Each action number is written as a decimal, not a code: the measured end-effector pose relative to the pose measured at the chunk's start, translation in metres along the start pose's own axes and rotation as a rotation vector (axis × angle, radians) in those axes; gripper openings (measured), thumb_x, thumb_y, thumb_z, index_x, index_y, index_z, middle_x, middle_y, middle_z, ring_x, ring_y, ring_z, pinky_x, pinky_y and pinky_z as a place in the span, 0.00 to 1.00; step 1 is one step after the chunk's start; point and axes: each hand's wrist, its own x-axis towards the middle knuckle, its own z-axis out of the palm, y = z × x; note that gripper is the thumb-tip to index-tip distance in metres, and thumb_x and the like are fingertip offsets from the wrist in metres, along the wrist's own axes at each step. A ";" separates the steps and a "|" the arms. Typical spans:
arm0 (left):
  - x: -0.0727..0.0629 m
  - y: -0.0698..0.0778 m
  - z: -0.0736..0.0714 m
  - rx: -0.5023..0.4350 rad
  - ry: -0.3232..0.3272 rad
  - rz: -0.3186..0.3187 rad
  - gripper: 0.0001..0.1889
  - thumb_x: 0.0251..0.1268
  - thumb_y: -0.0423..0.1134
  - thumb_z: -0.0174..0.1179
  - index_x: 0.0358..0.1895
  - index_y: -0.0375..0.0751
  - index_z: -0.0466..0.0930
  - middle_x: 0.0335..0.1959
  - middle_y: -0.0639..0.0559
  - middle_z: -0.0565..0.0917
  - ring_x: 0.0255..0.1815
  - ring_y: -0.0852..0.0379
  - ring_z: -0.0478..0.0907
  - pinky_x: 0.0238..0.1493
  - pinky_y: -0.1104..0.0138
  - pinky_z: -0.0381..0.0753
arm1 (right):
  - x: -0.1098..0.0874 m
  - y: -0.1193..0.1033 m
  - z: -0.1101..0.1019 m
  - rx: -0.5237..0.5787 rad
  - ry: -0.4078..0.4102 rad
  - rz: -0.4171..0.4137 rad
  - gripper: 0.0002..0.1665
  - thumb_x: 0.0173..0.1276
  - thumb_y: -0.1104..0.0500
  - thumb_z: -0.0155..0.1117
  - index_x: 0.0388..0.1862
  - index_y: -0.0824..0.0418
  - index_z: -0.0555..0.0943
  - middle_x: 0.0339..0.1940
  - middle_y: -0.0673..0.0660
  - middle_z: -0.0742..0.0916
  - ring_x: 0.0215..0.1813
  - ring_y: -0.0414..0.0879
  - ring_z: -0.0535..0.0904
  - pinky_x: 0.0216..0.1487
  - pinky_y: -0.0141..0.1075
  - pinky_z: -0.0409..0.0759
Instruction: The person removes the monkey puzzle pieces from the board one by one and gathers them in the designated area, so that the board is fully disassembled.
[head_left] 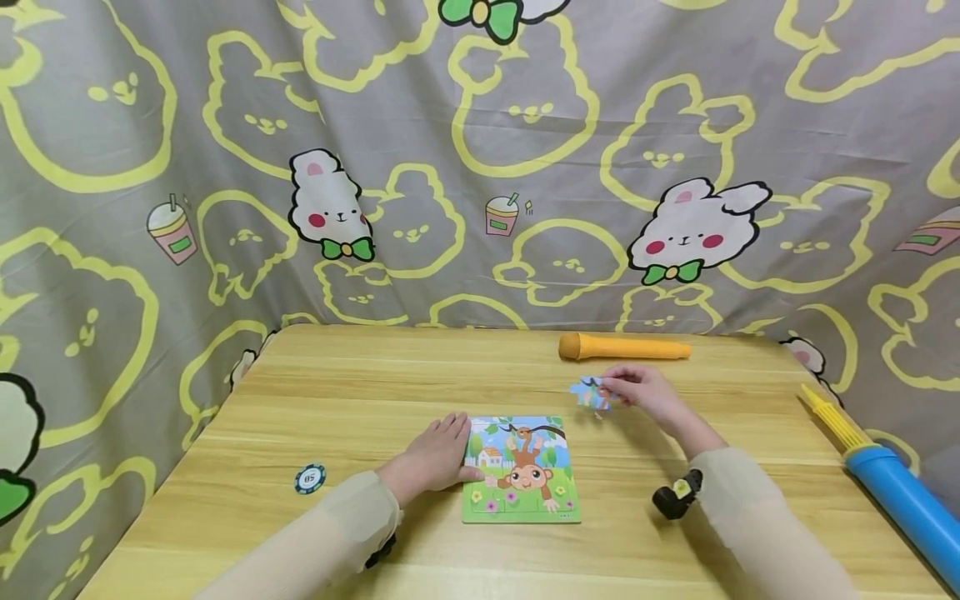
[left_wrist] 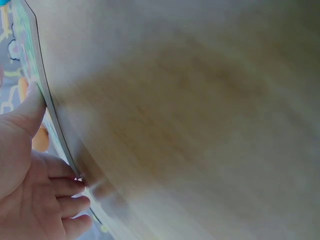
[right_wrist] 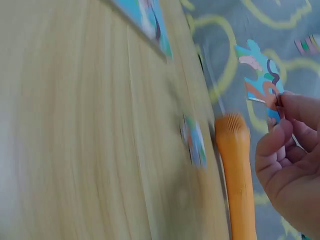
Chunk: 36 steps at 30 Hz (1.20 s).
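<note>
Nearest, two pale sleeves point(head_left: 757, 512) reach in over the wooden table point(head_left: 360, 392), each wrist bearing a small black device point(head_left: 675, 496). Along the right side lies a thick blue tube point(head_left: 903, 496), its narrower yellow end point(head_left: 831, 421) pointing away toward the far side. In the middle of the near half, the puzzle board point(head_left: 517, 496) lies flat and face up, showing a monkey hanging head down above grass and flowers, with a little house behind. The left hand point(head_left: 433, 454) rests at the board's left edge, its fingers extended along that side and its thumb on the face. To the left, well apart from the board, lies a dark-rimmed chip point(head_left: 310, 478) marked 50. The two hands are apart; beyond the board's far right corner, the right hand point(head_left: 651, 396) pinches a blue puzzle piece point(head_left: 591, 393) between thumb and fingertips, held above the table. The right wrist view also shows a second piece point(right_wrist: 193, 140), too blurred to tell whether it touches the wood. Farther back, an orange microphone-shaped thing point(head_left: 626, 347) lies sideways near the table's far edge, and behind everything hangs a grey curtain point(head_left: 420, 100) with yellow outlined animals
</note>
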 end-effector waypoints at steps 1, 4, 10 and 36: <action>0.000 0.000 0.000 0.001 0.001 0.000 0.44 0.62 0.63 0.48 0.69 0.29 0.53 0.70 0.38 0.54 0.70 0.44 0.49 0.68 0.55 0.50 | -0.002 0.003 -0.007 -0.021 0.017 0.000 0.17 0.67 0.60 0.58 0.43 0.76 0.76 0.30 0.53 0.85 0.28 0.41 0.73 0.28 0.33 0.75; -0.001 0.000 0.000 0.006 0.001 0.000 0.44 0.62 0.63 0.48 0.69 0.29 0.53 0.70 0.38 0.54 0.70 0.44 0.49 0.68 0.55 0.50 | -0.008 0.012 -0.028 -0.095 0.062 0.017 0.17 0.68 0.60 0.57 0.44 0.76 0.76 0.30 0.53 0.84 0.27 0.41 0.72 0.27 0.33 0.74; -0.003 0.000 -0.001 0.022 0.003 0.000 0.44 0.62 0.62 0.49 0.69 0.29 0.54 0.70 0.38 0.55 0.70 0.44 0.50 0.67 0.55 0.52 | -0.014 0.029 -0.057 -0.243 0.104 0.063 0.16 0.69 0.61 0.55 0.45 0.76 0.77 0.31 0.56 0.83 0.29 0.46 0.73 0.27 0.35 0.74; 0.001 0.000 0.001 0.045 0.016 0.009 0.43 0.61 0.62 0.50 0.68 0.29 0.55 0.69 0.38 0.57 0.69 0.44 0.51 0.67 0.55 0.53 | -0.002 0.059 -0.080 -0.385 0.074 0.204 0.15 0.69 0.62 0.54 0.42 0.75 0.79 0.28 0.53 0.83 0.29 0.41 0.75 0.28 0.34 0.75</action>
